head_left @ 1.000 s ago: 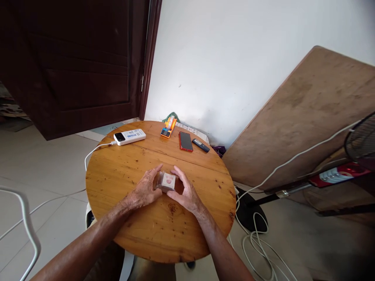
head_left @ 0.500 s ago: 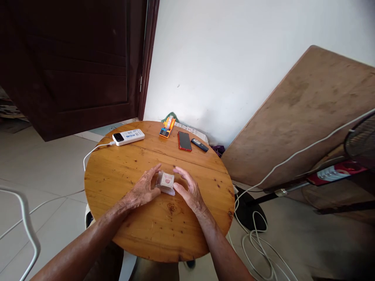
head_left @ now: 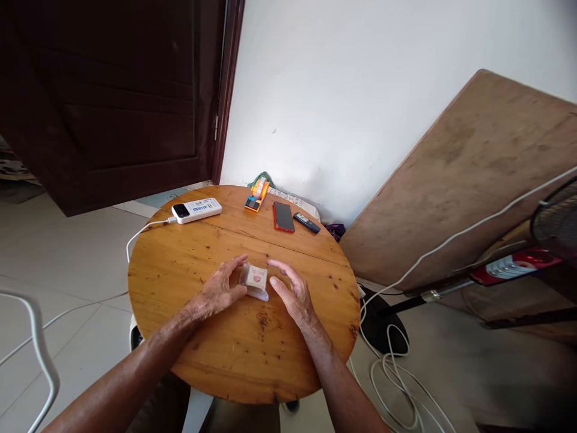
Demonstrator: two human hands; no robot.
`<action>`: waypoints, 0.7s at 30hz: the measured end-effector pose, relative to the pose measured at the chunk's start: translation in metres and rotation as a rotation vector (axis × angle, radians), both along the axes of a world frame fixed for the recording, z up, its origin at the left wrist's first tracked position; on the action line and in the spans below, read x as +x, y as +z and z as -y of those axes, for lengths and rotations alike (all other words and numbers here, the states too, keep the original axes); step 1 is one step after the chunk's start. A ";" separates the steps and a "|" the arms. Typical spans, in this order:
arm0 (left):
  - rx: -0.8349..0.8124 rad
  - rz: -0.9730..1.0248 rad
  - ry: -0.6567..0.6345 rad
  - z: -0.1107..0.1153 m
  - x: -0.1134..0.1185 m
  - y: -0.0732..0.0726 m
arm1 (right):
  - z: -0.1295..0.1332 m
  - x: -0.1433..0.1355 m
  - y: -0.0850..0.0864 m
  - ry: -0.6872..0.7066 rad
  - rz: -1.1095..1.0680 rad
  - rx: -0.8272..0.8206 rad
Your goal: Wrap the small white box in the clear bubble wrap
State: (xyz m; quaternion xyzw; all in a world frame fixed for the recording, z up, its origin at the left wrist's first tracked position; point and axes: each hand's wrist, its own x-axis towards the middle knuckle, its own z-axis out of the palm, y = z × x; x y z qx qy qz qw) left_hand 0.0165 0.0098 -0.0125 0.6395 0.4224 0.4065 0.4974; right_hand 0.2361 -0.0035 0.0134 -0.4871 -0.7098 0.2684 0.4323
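Observation:
On the round wooden table [head_left: 225, 355] lies a small squarish pack [head_left: 256, 279] in clear plastic, pale on top with a reddish round print. My left hand [head_left: 222, 287] rests on the wood just left of it, fingers apart, thumb tip close to its near left corner; whether they touch I cannot tell. To the right, my right hand [head_left: 294, 294] is curved with thumb and fingers spread, and a small gap separates it from the pack. Neither hand grips anything.
Along the table's far side are a white power bank [head_left: 197, 210] with a cable, an orange tape dispenser [head_left: 258, 195], a red-edged phone [head_left: 283, 217] and a dark handheld device [head_left: 307, 222]. A fan stand [head_left: 383, 319] and coiled cable [head_left: 396, 373] are on the floor at right.
My right hand has drawn slightly right, away from the pack. The left hand and the pack look nearly unchanged.

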 end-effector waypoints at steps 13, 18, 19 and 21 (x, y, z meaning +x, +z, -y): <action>-0.017 -0.047 0.095 0.003 0.008 0.003 | -0.001 -0.003 -0.001 -0.009 0.028 0.028; 0.017 -0.095 0.118 0.004 0.011 0.005 | -0.001 -0.005 -0.002 -0.006 0.038 0.012; 0.016 -0.091 0.111 0.005 0.012 0.005 | -0.001 -0.005 -0.002 -0.004 0.040 0.012; 0.011 -0.073 0.103 0.005 0.012 0.005 | -0.001 -0.005 -0.002 0.000 0.043 0.009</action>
